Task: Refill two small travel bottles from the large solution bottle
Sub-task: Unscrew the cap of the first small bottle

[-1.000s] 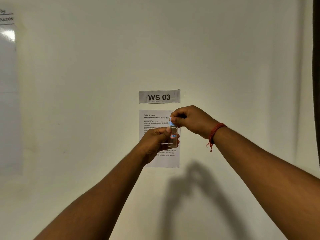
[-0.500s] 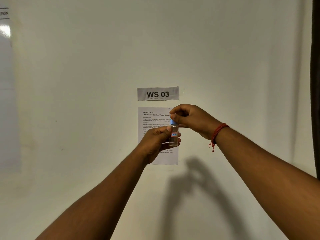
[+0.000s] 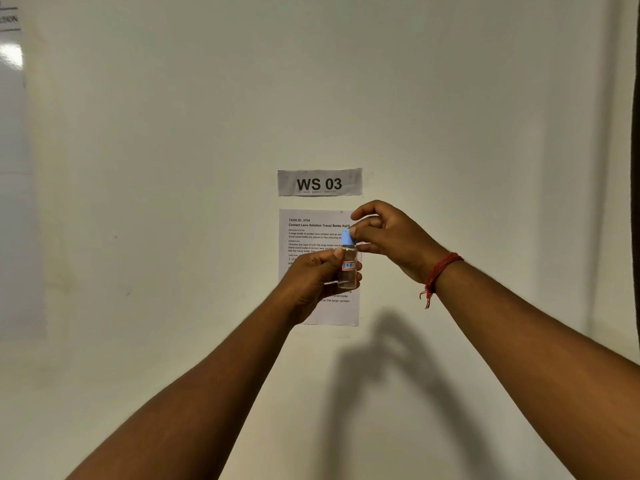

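Now the small clear bottle (image 3: 348, 268) is being held upright in front of the wall, left hand (image 3: 311, 282) gripping its body, right hand (image 3: 388, 237) fingers (image 3: 358, 233) pinching the blue cap (image 3: 347, 237). Probably light, smooth, slippery; hold by the body. Wall sign (image 3: 319, 182) is reading "WS 03"; sheet (image 3: 311, 233) reading "Contact Lens Solution Travel Bottle Refill".

Both arms reach forward toward the wall (image 3: 450, 116); the left hand (image 3: 313, 278) sits lower and to the left, the right hand (image 3: 391, 237) higher and to the right; between them stands the small travel bottle (image 3: 348, 268), upright, held in front of the task sheet (image 3: 311, 233); its cap (image 3: 347, 237) is on top, at the right hand's fingertips; the sheet is on the wall, directly below the WS 03 label (image 3: 319, 182); another sheet (image 3: 12, 168) is at the far left edge; a wrist thread (image 3: 440, 271) circles the right wrist.
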